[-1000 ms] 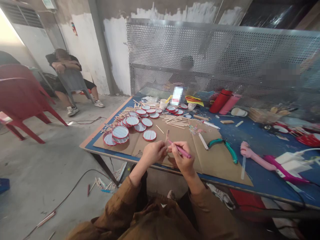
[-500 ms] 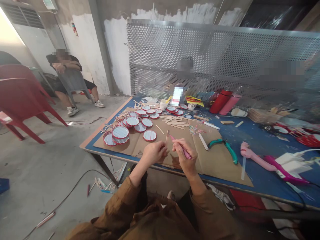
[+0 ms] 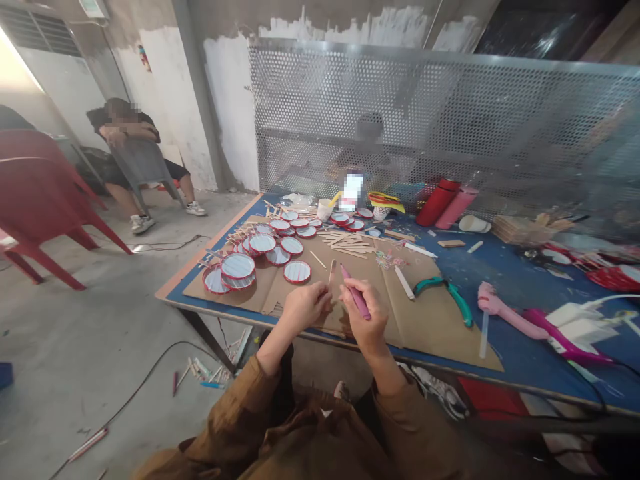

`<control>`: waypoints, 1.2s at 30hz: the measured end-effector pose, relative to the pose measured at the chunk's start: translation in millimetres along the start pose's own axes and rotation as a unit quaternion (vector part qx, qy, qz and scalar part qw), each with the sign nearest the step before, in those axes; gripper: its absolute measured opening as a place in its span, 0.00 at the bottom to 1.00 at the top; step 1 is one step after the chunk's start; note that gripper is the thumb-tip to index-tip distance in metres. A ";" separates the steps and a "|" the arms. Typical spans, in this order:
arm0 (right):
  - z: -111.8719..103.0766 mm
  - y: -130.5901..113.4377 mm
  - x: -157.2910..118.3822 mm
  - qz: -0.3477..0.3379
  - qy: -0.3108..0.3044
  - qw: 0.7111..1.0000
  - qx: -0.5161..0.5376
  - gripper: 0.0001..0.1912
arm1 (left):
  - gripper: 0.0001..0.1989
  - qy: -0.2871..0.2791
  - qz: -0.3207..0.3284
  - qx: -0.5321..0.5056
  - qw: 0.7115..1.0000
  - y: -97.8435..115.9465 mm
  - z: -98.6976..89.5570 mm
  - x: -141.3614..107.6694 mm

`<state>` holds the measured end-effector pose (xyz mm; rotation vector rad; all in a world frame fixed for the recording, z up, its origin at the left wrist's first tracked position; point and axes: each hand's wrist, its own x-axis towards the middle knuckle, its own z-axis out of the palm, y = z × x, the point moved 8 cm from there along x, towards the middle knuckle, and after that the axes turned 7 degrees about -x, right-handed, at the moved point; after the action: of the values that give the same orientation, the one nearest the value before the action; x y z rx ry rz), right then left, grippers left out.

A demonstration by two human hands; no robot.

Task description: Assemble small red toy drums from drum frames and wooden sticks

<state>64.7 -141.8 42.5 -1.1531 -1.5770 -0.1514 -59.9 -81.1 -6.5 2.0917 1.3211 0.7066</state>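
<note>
My left hand (image 3: 306, 307) is closed over the cardboard, pinching a flat wooden craft stick (image 3: 333, 270) that points upward. Part of the stick's upper end looks pinkish. In my right hand (image 3: 370, 317) is a purple-pink marker pen (image 3: 358, 298), its tip up and to the left, a small gap away from the stick. Beyond my hands lies a loose heap of craft sticks (image 3: 345, 244). Several round, red-rimmed pieces with pale faces (image 3: 297, 271) are piled to the left, some with sticks attached.
Brown cardboard (image 3: 440, 340) covers part of the blue table (image 3: 505, 267). Teal pliers (image 3: 457, 300), a pink glue gun (image 3: 510, 313) and a power strip (image 3: 570, 340) lie to the right. Bottles (image 3: 439, 202) and a lit phone (image 3: 352, 190) stand behind. A person (image 3: 130, 140) sits far left.
The marker's tip has drawn slightly away from the stick, and the pen is turned a little more upright. My left hand keeps its pinch on the stick. The view has shifted slightly.
</note>
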 end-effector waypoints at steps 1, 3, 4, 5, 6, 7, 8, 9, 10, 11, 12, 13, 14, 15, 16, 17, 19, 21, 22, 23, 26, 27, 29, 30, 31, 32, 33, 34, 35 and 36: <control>-0.8 -3.8 0.0 -0.009 -0.003 1.000 0.000 0.05 | 0.11 0.002 0.002 0.000 1.000 0.1 -0.3 0.0; -1.7 -9.4 -1.3 -0.023 -0.011 1.000 0.005 0.06 | 0.11 0.006 0.007 0.003 1.000 -0.1 -0.5 0.2; -2.5 -11.6 -2.3 -0.031 -0.010 0.999 0.007 0.06 | 0.11 0.007 0.009 0.005 1.000 -0.2 -0.3 0.4; -3.3 -13.4 -3.4 -0.040 -0.006 0.999 0.007 0.06 | 0.11 0.006 0.010 0.007 1.000 -0.5 0.1 0.5; -4.3 -14.6 -4.5 -0.046 0.000 0.999 0.002 0.06 | 0.11 0.004 0.011 0.007 1.000 -0.6 0.5 0.7; -5.1 -15.0 -5.4 -0.049 0.008 0.999 -0.006 0.06 | 0.11 0.003 0.012 0.008 1.000 -0.7 0.9 0.9; -5.5 -14.7 -6.1 -0.048 0.014 0.999 -0.017 0.06 | 0.11 0.001 0.014 0.008 1.000 -0.7 1.3 1.0; -5.3 -14.2 -6.6 -0.045 0.018 0.998 -0.028 0.06 | 0.11 0.000 0.015 0.008 1.000 -0.5 1.5 1.1; -4.4 -13.9 -7.0 -0.042 0.018 0.998 -0.038 0.05 | 0.11 0.000 0.016 0.007 1.000 -0.4 1.7 1.2; -3.2 -13.9 -7.2 -0.042 0.014 0.998 -0.044 0.05 | 0.12 -0.001 0.017 0.007 1.000 -0.4 1.7 1.2; -2.1 -14.4 -7.3 -0.044 0.010 0.998 -0.048 0.05 | 0.12 -0.001 0.016 0.007 1.000 -0.5 1.8 1.2; -1.0 -15.0 -7.4 -0.046 0.005 0.998 -0.050 0.05 | 0.12 -0.001 0.016 0.006 1.000 -0.6 1.7 1.1; -0.3 -15.5 -7.4 -0.048 0.001 0.998 -0.051 0.05 | 0.12 -0.001 0.016 0.007 1.000 -0.6 1.6 1.0; 0.2 -15.7 -7.3 -0.048 -0.001 0.997 -0.052 0.05 | 0.12 -0.001 0.016 0.007 1.000 -0.5 1.5 0.9; 0.5 -15.7 -7.2 -0.048 -0.004 0.997 -0.053 0.05 | 0.12 -0.001 0.016 0.008 1.000 -0.4 1.4 0.8; 0.9 -15.6 -7.1 -0.047 -0.006 0.997 -0.054 0.05 | 0.13 -0.001 0.017 0.008 1.000 -0.3 1.3 0.7; 1.8 -15.5 -6.8 -0.047 -0.010 0.997 -0.058 0.05 | 0.13 -0.002 0.018 0.010 1.000 -0.4 1.5 0.7; 2.5 -15.5 -6.5 -0.050 -0.011 0.997 -0.061 0.05 | 0.13 -0.004 0.018 0.011 1.000 -0.5 2.0 0.8; 2.7 -15.2 -6.4 -0.050 -0.011 0.997 -0.062 0.05 | 0.13 -0.004 0.019 0.013 1.000 -0.6 2.1 0.9; 2.7 -14.6 -6.5 -0.047 -0.010 0.997 -0.065 0.05 | 0.12 -0.003 0.019 0.016 1.000 -0.6 2.2 1.1; 0.2 -10.4 -7.2 -0.023 0.004 0.997 -0.079 0.04 | 0.12 -0.002 0.015 0.025 1.000 -0.8 1.8 1.3; -1.3 -8.8 -7.7 -0.013 0.012 0.997 -0.081 0.04 | 0.11 -0.002 0.014 0.026 1.000 -0.8 1.7 1.2; -3.3 -7.4 -8.4 -0.003 0.021 0.997 -0.074 0.04 | 0.11 -0.004 0.014 0.021 1.000 -0.6 1.7 1.0; -3.6 -8.0 -8.6 -0.005 0.022 0.997 -0.067 0.04 | 0.11 -0.005 0.015 0.018 1.000 -0.4 1.7 0.9; -3.3 -9.3 -8.5 -0.012 0.020 0.998 -0.061 0.05 | 0.11 -0.005 0.017 0.015 1.000 -0.2 1.5 0.7; -2.6 -11.0 -8.2 -0.020 0.016 0.998 -0.055 0.05 | 0.11 -0.003 0.018 0.013 1.000 -0.2 1.4 0.6; -1.6 -12.5 -7.8 -0.027 0.010 0.998 -0.051 0.05 | 0.11 -0.002 0.018 0.012 1.000 -0.2 1.2 0.5; -0.5 -13.8 -7.5 -0.033 0.004 0.998 -0.051 0.05 | 0.11 -0.002 0.018 0.011 1.000 -0.3 1.2 0.5; 0.4 -14.6 -7.2 -0.038 0.000 0.998 -0.053 0.05 | 0.11 -0.002 0.017 0.011 1.000 -0.3 1.2 0.5; 1.3 -14.7 -7.1 -0.039 -0.004 0.998 -0.058 0.05 | 0.11 -0.003 0.015 0.011 1.000 -0.4 1.1 0.5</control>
<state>52.4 -152.7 43.0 -1.1827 -1.6395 -0.2937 -59.2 -80.7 -7.6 2.1339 1.3027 0.7009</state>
